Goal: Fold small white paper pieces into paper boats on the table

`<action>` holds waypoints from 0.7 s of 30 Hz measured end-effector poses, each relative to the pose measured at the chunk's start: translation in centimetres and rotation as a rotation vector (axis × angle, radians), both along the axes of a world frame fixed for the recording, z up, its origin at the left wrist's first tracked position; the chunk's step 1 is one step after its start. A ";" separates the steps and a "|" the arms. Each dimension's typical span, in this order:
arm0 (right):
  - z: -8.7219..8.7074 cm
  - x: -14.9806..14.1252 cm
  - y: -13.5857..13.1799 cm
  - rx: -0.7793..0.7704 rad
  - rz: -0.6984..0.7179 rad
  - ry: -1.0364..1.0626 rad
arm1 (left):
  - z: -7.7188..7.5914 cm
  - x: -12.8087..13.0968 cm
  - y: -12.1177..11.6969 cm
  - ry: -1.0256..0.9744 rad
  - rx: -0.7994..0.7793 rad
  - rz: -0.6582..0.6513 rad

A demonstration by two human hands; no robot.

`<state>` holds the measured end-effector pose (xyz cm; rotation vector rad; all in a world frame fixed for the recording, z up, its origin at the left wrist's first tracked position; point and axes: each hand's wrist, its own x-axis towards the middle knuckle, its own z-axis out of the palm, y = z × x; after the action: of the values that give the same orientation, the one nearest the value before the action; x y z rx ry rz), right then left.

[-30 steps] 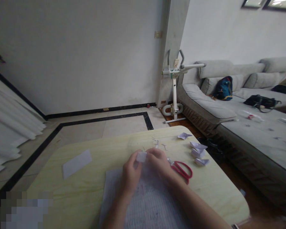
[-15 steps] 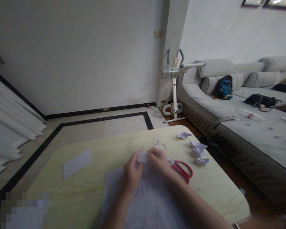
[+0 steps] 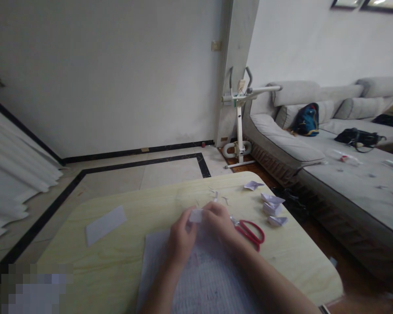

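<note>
A small white piece of paper (image 3: 195, 216) is pinched between both hands above the table. My left hand (image 3: 182, 229) grips its left side, thumb and fingers closed. My right hand (image 3: 218, 220) holds the right edge, with its fingertips curled over it. Beneath my wrists lies a large lined sheet with writing (image 3: 199, 279). Scissors with red handles (image 3: 251, 233) rest just right of my right hand, their blades partly hidden by it. Thin paper scraps (image 3: 216, 196) are scattered just beyond my fingers.
Several folded paper shapes (image 3: 273, 205) sit along the right side of the wooden table (image 3: 118, 270). A white paper rectangle (image 3: 105, 225) lies on the left. Past the table stand an exercise machine (image 3: 239, 122) and a grey sofa (image 3: 356, 183) with bags on it.
</note>
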<state>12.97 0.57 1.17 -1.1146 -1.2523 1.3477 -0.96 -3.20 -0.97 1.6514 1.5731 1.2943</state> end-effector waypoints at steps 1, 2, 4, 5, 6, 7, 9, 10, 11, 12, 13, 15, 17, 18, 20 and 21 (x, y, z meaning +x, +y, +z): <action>-0.1 0.0 0.0 -0.011 -0.004 0.012 | 0.0 0.0 0.0 0.014 0.010 -0.008; -0.1 0.1 0.1 -0.019 -0.008 0.023 | 0.0 0.0 0.0 0.028 0.020 -0.018; -0.3 0.1 0.2 -0.032 -0.020 0.050 | -0.1 0.1 0.0 0.043 0.034 -0.025; -0.4 0.2 0.2 -0.039 -0.026 0.064 | -0.2 0.0 0.1 0.037 0.032 -0.023; -0.5 0.2 0.2 -0.046 -0.032 0.079 | -0.2 0.0 0.1 0.016 0.026 -0.017; -0.5 0.2 0.3 -0.054 -0.040 0.092 | -0.2 0.0 0.1 -0.019 0.018 -0.011; -0.6 0.2 0.3 -0.070 -0.056 0.104 | -0.1 0.0 0.1 -0.111 0.011 0.013; -0.5 0.2 0.3 -0.078 -0.069 0.106 | 0.0 0.1 0.1 -0.158 0.011 0.024; -0.5 0.2 0.3 -0.084 -0.080 0.105 | 0.1 0.1 0.2 -0.202 0.011 0.035; -0.4 0.1 0.3 -0.085 -0.090 0.103 | 0.3 0.2 0.2 -0.245 0.006 0.045; -0.4 0.1 0.3 -0.081 -0.100 0.098 | 0.5 0.2 0.2 -0.288 -0.005 0.054; -0.2 0.0 0.3 -0.049 -0.110 0.078 | 1.0 0.3 0.1 -0.363 -0.044 0.052; -0.1 -0.1 0.3 -0.002 -0.105 0.052 | 1.5 0.2 0.1 -0.397 -0.090 0.041; 0.0 -0.1 0.3 0.015 -0.096 0.043 | 1.7 0.2 0.0 -0.392 -0.111 0.037; 0.1 -0.3 0.2 0.028 -0.070 0.029 | 2.1 0.1 -0.1 -0.374 -0.135 0.030; 0.0 -0.4 0.2 0.030 -0.063 0.020 | 2.2 0.0 -0.2 -0.364 -0.138 0.030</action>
<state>12.58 0.75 1.21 -1.1083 -1.2096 1.2868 -0.92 -3.41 1.25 1.2306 1.4322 1.3769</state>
